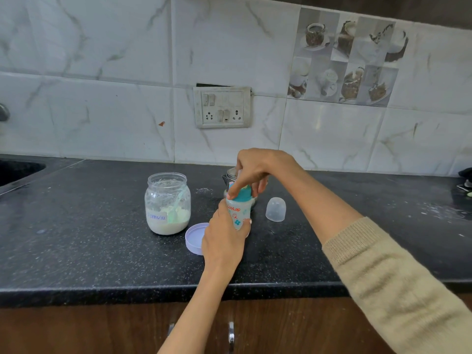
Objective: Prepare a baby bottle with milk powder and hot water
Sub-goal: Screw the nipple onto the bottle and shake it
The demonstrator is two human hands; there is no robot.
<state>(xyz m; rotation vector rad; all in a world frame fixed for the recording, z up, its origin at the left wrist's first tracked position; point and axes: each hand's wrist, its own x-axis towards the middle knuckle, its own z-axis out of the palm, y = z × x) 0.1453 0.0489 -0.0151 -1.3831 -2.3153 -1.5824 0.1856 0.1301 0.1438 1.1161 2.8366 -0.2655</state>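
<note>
The left hand (224,241) is gripping the white printed baby bottle (238,213) mid-counter while the right hand (255,169) is pinching its teal collar (244,194), black speckled countertop (102,251) lying open toward the front edge.

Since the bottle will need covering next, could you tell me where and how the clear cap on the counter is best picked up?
Grip the clear dome cap across its rounded sides, coming from above. It stands upright, open end down, apart from the bottle, with bare countertop around it, so a top-down pinch looks easiest.
</note>
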